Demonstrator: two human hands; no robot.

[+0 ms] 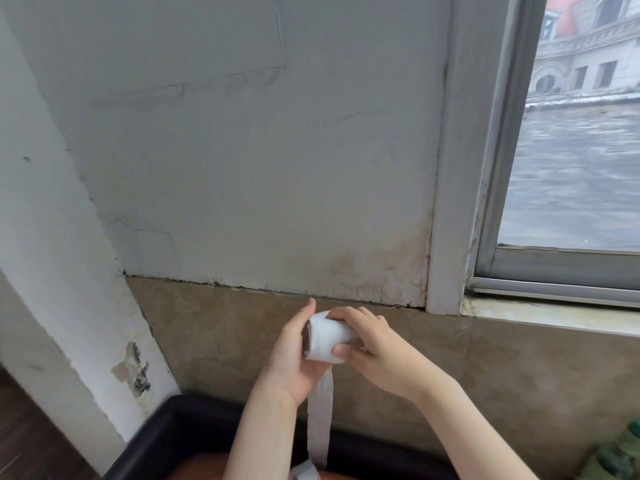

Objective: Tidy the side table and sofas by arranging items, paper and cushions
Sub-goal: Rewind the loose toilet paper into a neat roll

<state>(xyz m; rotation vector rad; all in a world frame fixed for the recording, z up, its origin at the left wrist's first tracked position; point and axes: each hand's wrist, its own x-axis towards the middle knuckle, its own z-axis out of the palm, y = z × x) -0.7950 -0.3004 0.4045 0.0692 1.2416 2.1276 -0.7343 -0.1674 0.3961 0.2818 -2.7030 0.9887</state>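
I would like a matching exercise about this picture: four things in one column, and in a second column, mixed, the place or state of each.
Things:
1. small white paper roll with a brown core
2. loose white paper strip
3. grey-framed window
4. dark rounded sofa edge

Places or states:
A. at the upper right of the view
B. hangs down from the roll
C. along the bottom, below the arms
D. held between the left hand and the right hand

Pairs: 1-D, 2-B, 3-A, 4-C
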